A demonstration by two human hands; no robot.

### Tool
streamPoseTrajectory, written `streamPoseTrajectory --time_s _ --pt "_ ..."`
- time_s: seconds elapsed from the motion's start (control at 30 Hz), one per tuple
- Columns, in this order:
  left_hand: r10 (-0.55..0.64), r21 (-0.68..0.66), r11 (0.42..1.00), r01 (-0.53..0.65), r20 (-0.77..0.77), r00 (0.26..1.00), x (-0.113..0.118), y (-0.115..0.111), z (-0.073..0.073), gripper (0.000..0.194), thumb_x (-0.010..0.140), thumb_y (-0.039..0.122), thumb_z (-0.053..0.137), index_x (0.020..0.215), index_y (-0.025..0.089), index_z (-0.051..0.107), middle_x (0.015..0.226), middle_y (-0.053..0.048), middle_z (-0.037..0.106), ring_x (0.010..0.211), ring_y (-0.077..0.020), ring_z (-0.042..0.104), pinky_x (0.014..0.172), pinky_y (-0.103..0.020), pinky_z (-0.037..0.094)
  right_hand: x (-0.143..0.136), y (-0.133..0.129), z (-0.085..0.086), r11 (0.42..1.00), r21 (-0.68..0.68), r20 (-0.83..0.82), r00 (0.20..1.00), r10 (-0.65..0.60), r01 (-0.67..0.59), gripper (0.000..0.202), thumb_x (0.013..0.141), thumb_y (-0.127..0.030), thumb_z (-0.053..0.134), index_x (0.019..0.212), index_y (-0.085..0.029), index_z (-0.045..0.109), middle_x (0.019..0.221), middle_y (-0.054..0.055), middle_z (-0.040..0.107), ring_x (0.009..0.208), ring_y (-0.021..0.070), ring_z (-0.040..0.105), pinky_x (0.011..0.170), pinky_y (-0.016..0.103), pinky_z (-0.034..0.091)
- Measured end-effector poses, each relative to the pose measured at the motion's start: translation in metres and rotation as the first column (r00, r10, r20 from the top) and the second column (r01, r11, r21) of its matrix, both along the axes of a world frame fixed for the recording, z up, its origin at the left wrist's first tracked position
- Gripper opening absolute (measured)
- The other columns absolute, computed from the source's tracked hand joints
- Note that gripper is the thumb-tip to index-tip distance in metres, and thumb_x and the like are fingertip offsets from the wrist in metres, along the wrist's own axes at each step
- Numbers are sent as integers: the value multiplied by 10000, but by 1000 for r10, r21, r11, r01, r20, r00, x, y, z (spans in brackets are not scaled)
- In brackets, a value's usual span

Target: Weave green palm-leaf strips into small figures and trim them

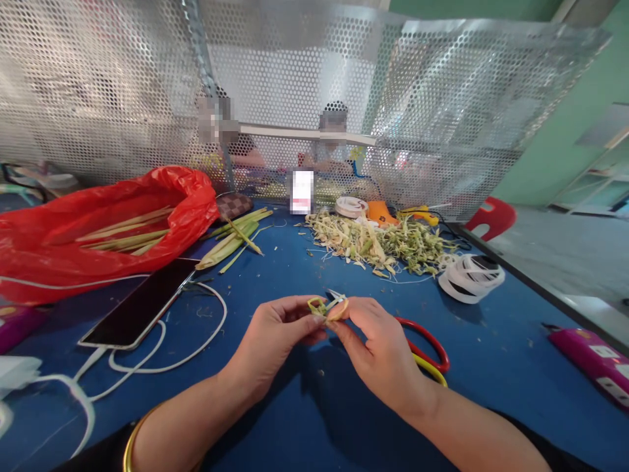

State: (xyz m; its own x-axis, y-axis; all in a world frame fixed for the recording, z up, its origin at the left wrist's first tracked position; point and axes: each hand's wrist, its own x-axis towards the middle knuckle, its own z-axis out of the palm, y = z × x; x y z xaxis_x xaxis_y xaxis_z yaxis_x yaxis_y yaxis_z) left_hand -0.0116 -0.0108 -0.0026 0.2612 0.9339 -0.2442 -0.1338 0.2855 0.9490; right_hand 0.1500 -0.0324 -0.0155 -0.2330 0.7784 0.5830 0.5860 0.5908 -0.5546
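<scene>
Just in front of me, a small folded piece of yellow-green leaf strip [317, 305] is pinched between both hands. My left hand [275, 331] grips it with thumb and fingertips from the left. Closed around its other side is my right hand [378, 347], with a pale bit of leaf at the fingertips. Scissors with red and yellow handles [435, 347] lie behind and under my right hand, their blade tips [336, 295] showing beyond the fingers. My hands cover the middle of the scissors.
A red plastic bag [98, 262] holds long leaf strips, with more leaves [228, 249] beside it. Left are a phone [140, 305] and white cables. A heap of small leaf pieces [383, 242] and white ribbon roll [472, 278] lie right; a perforated screen [295, 65] stands behind.
</scene>
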Motion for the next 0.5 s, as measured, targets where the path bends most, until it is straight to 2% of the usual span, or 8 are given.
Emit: streamPoseTrajectory --time_s 0.23,0.5 --pt "-75 14 997 76 -49 996 -3 3 1 318 667 276 760 950 137 722 809 -61 734 664 -135 631 670 -240 490 8 4 6 993 82 143 987 75 -87 100 898 -121 500 846 -186 555 811 27 675 767 154 627 769 322 452" --pt "-75 92 992 86 -117 990 -2 2 1 283 670 243 748 941 163 723 841 -45 742 736 -159 649 707 -248 506 11 7 7 985 128 251 964 84 -119 128 911 -124 472 840 -175 566 805 35 683 763 152 643 787 338 443"
